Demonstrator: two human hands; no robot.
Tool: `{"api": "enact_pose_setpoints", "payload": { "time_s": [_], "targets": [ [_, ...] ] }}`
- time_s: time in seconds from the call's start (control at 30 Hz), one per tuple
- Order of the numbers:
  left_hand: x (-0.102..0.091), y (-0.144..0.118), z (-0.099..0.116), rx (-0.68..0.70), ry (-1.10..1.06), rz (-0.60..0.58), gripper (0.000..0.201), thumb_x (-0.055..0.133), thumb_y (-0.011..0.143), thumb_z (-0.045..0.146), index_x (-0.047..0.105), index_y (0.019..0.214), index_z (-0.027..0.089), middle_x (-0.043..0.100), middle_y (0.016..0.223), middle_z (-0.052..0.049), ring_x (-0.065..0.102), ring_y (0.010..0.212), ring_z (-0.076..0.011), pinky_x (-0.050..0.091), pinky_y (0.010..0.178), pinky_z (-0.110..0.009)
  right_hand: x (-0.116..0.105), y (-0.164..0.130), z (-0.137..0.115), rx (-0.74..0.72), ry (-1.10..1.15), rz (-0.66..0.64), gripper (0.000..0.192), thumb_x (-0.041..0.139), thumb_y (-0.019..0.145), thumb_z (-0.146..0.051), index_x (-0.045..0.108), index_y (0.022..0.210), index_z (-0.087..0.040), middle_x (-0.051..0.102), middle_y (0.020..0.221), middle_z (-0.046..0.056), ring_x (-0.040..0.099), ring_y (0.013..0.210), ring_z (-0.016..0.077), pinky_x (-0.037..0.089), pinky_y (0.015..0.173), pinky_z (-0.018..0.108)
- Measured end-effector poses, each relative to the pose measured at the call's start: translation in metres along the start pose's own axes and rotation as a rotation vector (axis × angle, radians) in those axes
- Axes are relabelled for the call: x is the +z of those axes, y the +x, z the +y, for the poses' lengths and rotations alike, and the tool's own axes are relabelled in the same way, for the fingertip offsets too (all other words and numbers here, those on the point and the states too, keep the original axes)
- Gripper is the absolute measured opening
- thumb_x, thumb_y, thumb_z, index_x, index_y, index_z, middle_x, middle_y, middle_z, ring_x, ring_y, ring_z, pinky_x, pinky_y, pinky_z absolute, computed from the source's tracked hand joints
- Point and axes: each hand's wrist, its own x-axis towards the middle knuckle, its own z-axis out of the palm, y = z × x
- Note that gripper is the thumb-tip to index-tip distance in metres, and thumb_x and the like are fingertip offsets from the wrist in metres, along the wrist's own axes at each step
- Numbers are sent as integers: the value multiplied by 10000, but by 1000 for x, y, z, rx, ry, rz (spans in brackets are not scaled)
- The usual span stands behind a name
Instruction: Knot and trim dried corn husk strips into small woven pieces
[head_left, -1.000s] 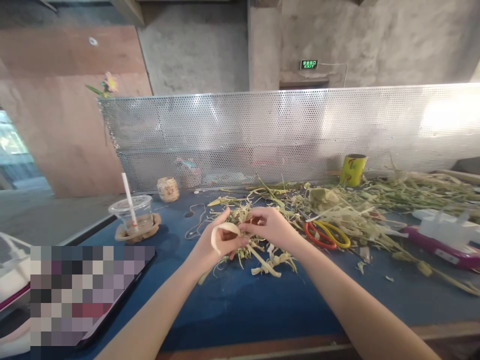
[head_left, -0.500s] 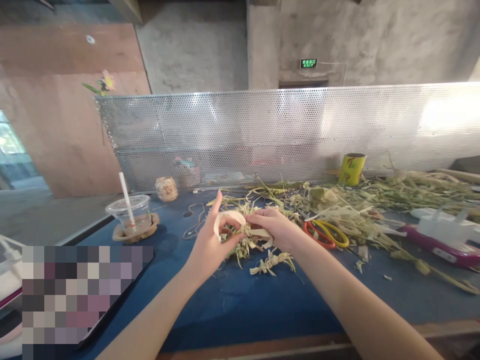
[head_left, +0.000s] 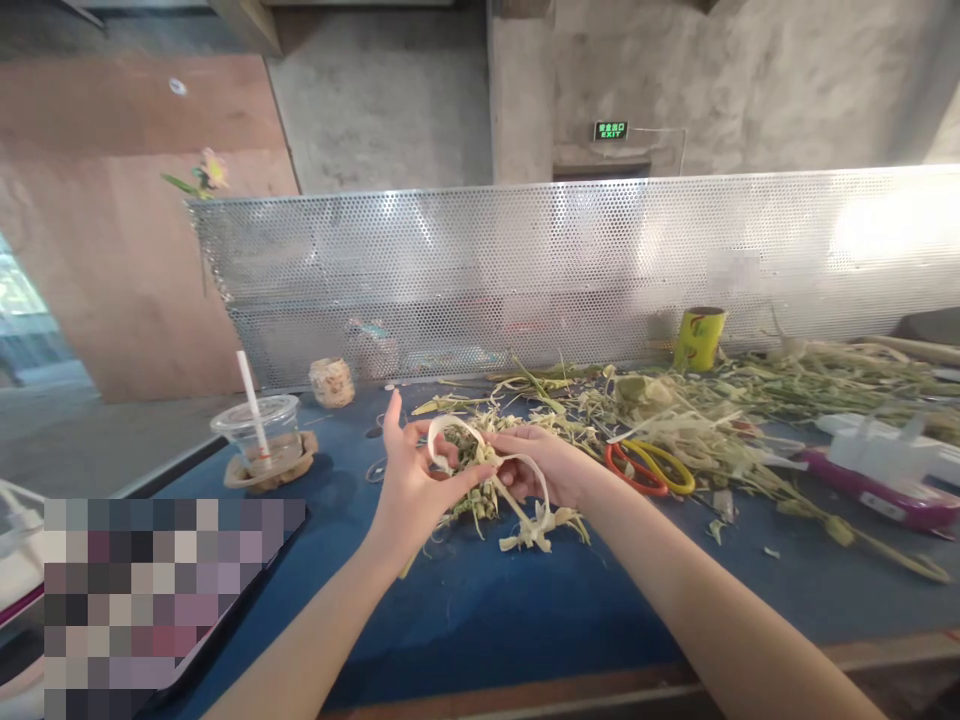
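A pale, flat plant strip (head_left: 454, 424) with a knotted middle is held between my two hands. My left hand (head_left: 409, 485) has its thumb stretched to the knot and its fingers around the curled end of the strip; one finger points up. My right hand (head_left: 551, 462) pinches the strip beside the knot from the other side. Its other end arches out below the right fingers. Under the hands lies a heap of green and cream plant scraps (head_left: 480, 505). Just in front, a short knotted bundle (head_left: 536, 535) rests on the blue table.
Scissors (head_left: 649, 468) with red and yellow handles lie right of my hands, near a long pile of dried stalks (head_left: 810, 385). A yellow roll (head_left: 700, 338) stands by the perforated metal screen (head_left: 480, 250). To the left are a lidded cup (head_left: 262, 420) and a small jar (head_left: 332, 382).
The strip's right end now arches out in a wider loop below my right hand. My left hand has tilted slightly left, its raised finger further from the strip.
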Motion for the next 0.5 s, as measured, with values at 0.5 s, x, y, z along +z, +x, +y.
{"api": "enact_pose_setpoints", "payload": {
  "time_s": [0.5],
  "targets": [
    [-1, -1, 4, 21, -154, -185, 1045, 662, 673, 191, -118, 1355, 334, 599, 1060, -74, 549, 577, -96, 491, 495, -240, 1, -4, 0, -13, -1, -98, 235, 588, 759, -336, 576, 676, -117, 562, 495, -9, 505, 411, 48, 430, 409, 141]
  ]
}}
